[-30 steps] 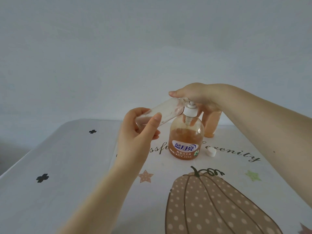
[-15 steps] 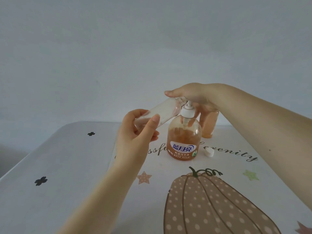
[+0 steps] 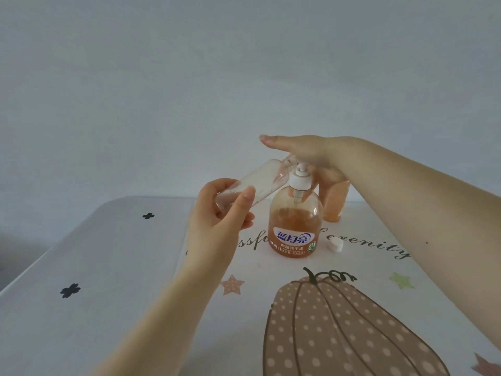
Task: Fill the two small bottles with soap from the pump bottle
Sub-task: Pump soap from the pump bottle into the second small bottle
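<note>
Left hand grips the tilted clear small bottle at the pump bottle spout; right hand lies flat, fingers straight, on the pump.

White table with rounded corners, set against a plain pale wall. Printed on the right part of the top: a big brown pumpkin with pale dots and a curly green stem, a pinkish dotted star just to its left, a pale green star further right, and a line of dark cursive lettering running across behind them. Scattered over the left part: two small black clover marks, one near, one far. Reddish printed shape cut off at the lower right corner.
</note>
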